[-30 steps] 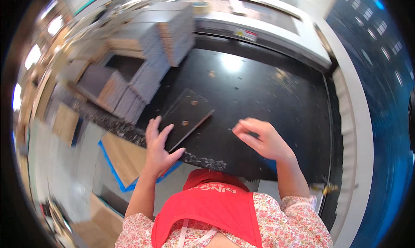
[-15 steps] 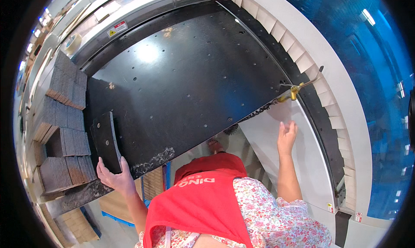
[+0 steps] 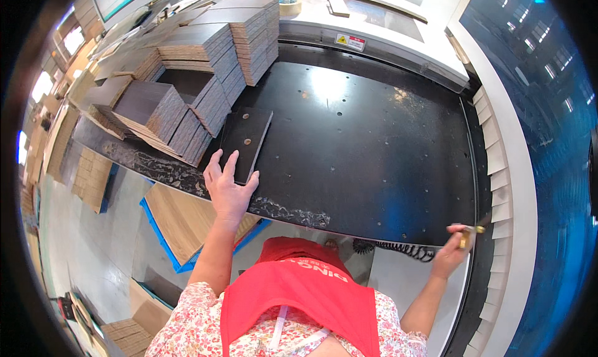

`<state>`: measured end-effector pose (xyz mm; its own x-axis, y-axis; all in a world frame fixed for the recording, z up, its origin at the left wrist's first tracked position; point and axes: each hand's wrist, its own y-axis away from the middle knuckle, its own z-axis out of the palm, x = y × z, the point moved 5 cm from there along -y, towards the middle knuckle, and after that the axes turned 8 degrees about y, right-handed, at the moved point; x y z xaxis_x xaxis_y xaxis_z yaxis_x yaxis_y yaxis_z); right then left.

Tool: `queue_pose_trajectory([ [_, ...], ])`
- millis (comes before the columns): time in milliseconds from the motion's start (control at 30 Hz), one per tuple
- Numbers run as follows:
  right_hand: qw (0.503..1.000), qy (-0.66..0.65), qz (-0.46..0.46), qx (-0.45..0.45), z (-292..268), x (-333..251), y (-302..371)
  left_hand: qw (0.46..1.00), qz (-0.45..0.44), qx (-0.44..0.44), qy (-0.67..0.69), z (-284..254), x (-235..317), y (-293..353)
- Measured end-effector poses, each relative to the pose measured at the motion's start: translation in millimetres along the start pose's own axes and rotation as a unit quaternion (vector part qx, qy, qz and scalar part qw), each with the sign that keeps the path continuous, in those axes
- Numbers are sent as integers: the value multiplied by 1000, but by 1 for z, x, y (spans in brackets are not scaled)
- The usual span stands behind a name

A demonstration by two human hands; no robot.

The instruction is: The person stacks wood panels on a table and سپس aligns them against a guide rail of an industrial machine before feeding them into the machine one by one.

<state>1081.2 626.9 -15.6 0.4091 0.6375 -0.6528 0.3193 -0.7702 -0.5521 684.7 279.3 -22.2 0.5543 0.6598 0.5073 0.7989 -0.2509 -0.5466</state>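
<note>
My left hand (image 3: pixel 228 186) lies flat with fingers spread on the near end of a dark rectangular panel (image 3: pixel 247 138) that rests on the black machine table (image 3: pixel 374 139). My right hand (image 3: pixel 455 250) is at the table's front right corner, closed on a small brass air nozzle (image 3: pixel 468 234) with a black coiled hose (image 3: pixel 398 250) running left from it. I wear a red apron over a floral shirt.
Stacks of dark wood-grain panels (image 3: pixel 205 52) crowd the table's left and back. A white machine frame (image 3: pixel 517 170) runs along the right side. Below the table's front edge stands a blue pallet with light boards (image 3: pixel 180 220); more board stacks (image 3: pixel 93 176) sit on the floor.
The view has swung back over the table. My left hand now presses on the panel lying flat by the stacks. My right hand, empty before, has taken hold of the brass nozzle.
</note>
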Motion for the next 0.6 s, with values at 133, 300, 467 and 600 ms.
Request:
queue_pose_trajectory([
  [133,938,9,-189,-292,75,-150,27,1000,-9,14,0,3,-1,-1],
  [300,839,224,-125,-481,113,-167,66,998,-30,50,14,3,-2,-1],
  [467,838,316,-19,-445,81,-134,55,999,-26,17,-16,3,0,0],
  [600,837,349,74,-415,51,-105,56,999,-28,14,-17,3,1,1],
])
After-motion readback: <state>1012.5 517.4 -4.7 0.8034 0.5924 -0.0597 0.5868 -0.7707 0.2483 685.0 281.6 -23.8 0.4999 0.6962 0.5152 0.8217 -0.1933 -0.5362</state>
